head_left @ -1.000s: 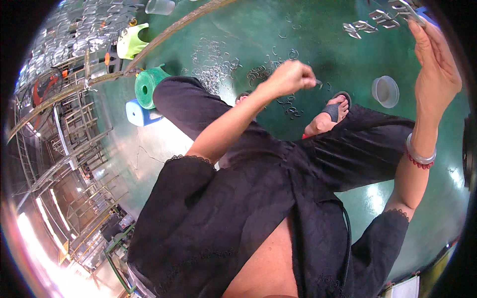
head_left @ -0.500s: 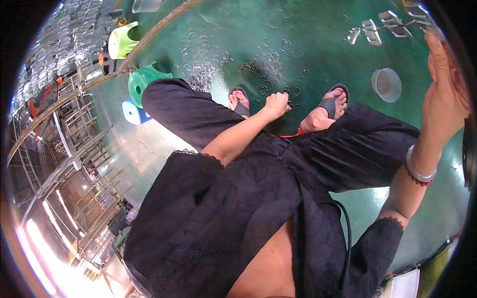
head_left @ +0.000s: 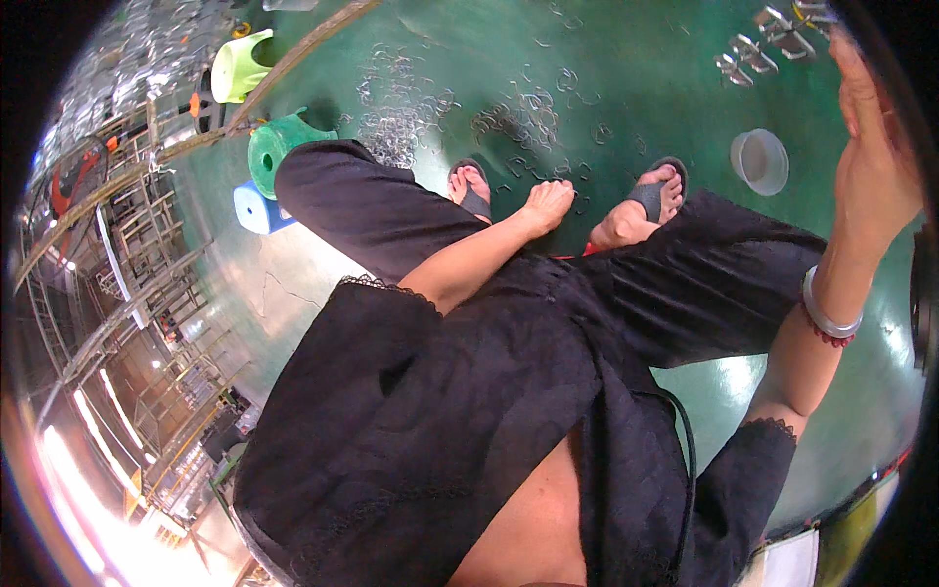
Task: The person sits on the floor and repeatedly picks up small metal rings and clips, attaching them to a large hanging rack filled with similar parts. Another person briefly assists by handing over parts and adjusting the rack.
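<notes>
My right hand [head_left: 871, 147] runs into the dark rim at the upper right, so its fingertips are cut off. My left hand [head_left: 548, 203] is curled; whatever it grips is hidden. The metal clips [head_left: 518, 112] scattered on the green floor [head_left: 646, 78] are too small to make out.

the left hand [head_left: 546, 205] reaches down between two sandalled feet toward small metal clips [head_left: 528, 112] scattered on the green floor [head_left: 636, 59]; the right hand [head_left: 871, 157] is raised, fingers extended, near a white cup [head_left: 759, 160].
</notes>
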`<state>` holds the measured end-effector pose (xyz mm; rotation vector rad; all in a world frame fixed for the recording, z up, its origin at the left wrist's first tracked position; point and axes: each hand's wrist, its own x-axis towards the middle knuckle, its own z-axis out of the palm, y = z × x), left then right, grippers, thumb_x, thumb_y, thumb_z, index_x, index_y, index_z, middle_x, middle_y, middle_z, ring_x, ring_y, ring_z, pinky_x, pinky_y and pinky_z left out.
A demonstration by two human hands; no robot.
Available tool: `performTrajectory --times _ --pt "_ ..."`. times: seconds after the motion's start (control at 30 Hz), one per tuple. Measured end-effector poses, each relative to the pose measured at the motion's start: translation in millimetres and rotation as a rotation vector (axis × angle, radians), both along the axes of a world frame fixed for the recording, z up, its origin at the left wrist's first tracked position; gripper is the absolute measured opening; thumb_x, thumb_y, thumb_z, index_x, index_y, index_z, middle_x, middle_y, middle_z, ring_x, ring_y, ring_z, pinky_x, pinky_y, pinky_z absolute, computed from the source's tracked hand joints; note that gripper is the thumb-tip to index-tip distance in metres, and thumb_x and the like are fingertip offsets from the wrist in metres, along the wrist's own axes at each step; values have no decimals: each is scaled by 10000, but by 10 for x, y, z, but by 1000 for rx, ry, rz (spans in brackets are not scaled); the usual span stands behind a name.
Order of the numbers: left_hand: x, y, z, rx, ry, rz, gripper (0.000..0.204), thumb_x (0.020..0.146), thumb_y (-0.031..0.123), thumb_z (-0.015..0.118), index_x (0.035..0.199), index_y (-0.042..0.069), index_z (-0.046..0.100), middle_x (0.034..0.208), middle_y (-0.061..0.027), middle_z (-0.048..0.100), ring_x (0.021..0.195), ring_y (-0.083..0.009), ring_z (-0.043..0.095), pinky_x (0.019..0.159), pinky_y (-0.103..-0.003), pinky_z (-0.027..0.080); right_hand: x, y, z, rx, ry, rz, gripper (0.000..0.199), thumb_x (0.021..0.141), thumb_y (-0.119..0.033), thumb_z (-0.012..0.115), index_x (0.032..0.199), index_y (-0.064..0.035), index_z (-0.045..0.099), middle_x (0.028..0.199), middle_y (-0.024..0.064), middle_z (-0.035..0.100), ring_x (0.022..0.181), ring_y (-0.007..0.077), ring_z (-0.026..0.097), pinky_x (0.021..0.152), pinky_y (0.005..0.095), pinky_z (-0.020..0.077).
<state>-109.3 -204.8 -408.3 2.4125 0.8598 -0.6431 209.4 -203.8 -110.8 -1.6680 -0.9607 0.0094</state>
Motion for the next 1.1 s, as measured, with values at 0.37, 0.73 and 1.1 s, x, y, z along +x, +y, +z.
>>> performTrajectory --times 0.37,0.73,1.1 --pt "647 1420 2108 -551 -934 563 140 825 134 680 864 1 663 712 -39 656 624 -78 604 585 -237 497 -492 157 166 4 95 335 93 795 5 683 882 7 647 819 -13 547 738 48 482 619 168 408" --pt "992 1556 3600 72 -1387 106 162 768 185 714 835 50 654 989 -76 642 943 -206 602 839 -330 464 -824 361 442 61 191 420 88 831 0 643 913 30 642 841 8 549 779 67 524 653 194 455" --pt "660 1455 3943 -82 -1490 238 156 832 107 648 943 1 619 846 -81 655 817 -151 629 734 -290 486 -969 530 950 134 64 518 154 877 -69 605 1005 6 645 737 5 564 626 39 482 523 175 369"
